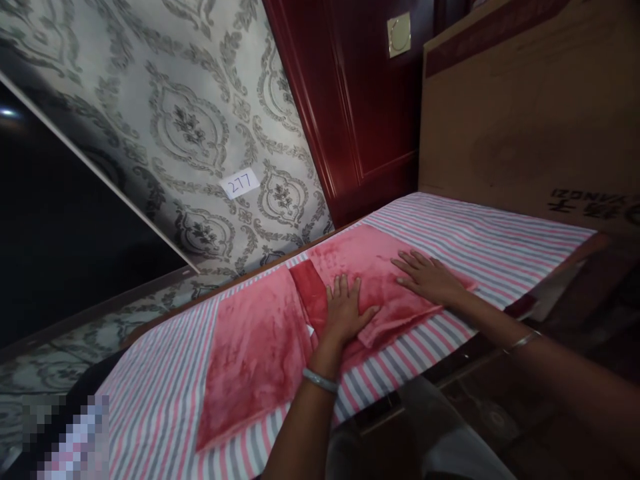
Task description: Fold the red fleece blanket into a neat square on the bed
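Observation:
A pink plush cloth (255,347), its kind of item not clear, lies partly folded on the striped tablecloth (165,393). Its two sides are folded in toward the middle, where a darker red strip (309,287) shows between them. My left hand (346,310) rests with fingers spread at the inner edge of the right fold, beside that strip. Flat on the right fold lies my right hand (427,275), fingers apart. Neither hand grips anything. A small white tag (311,330) peeks out at the left fold's inner edge.
Behind the table stand a patterned wall (200,127) with a paper marked 277 (240,183) and a dark red wooden panel (345,100). A large cardboard box (530,120) sits at the table's right end. At left is a black screen (65,220).

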The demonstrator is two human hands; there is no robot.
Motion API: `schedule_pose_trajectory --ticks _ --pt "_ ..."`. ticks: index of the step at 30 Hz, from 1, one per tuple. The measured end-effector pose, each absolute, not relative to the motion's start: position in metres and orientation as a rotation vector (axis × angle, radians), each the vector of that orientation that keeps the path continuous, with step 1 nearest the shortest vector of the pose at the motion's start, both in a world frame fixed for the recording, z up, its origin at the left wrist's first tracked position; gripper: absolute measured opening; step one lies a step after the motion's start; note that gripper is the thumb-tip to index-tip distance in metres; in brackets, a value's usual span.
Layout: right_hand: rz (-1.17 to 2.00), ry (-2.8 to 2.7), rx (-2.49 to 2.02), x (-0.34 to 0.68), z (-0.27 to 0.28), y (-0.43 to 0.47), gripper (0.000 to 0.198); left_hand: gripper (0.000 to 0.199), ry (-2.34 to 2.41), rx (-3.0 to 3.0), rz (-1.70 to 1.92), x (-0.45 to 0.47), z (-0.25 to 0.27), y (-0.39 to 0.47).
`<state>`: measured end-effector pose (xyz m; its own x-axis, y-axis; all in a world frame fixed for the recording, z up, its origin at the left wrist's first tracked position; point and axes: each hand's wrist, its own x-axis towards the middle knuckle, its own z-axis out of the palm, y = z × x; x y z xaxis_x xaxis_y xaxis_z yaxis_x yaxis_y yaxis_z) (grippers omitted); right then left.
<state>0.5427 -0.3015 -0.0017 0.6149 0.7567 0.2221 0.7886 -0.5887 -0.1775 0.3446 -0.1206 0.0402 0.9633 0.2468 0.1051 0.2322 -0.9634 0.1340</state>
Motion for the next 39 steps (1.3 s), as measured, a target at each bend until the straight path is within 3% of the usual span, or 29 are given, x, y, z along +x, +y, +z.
schedule_pose_trajectory --ticks 9,15,21,27,35,39 --pt "-0.24 -1.272 -2.49 0.546 -0.003 -0.302 0.068 0.077 0.406 2.93 0.08 0.337 0.059 -0.131" --pt "-0.205 -1.257 -2.51 0.542 0.001 -0.303 0.068 0.067 0.123 2.96 0.091 0.311 0.047 -0.152" --pt "-0.162 -1.223 -2.521 0.54 0.007 -0.301 0.067 0.069 0.079 2.924 0.149 0.3 0.038 -0.145" --pt "-0.247 -1.253 -2.257 0.537 0.005 -0.314 0.053 0.086 -0.028 2.852 0.287 0.288 0.04 -0.145" --pt "-0.321 -1.413 -2.004 0.476 -0.012 -0.353 0.057 0.03 -0.074 2.503 0.681 0.291 0.022 -0.142" --pt "-0.414 -1.351 -1.985 0.473 -0.021 -0.348 0.044 0.028 0.024 2.257 0.801 0.295 0.016 -0.139"
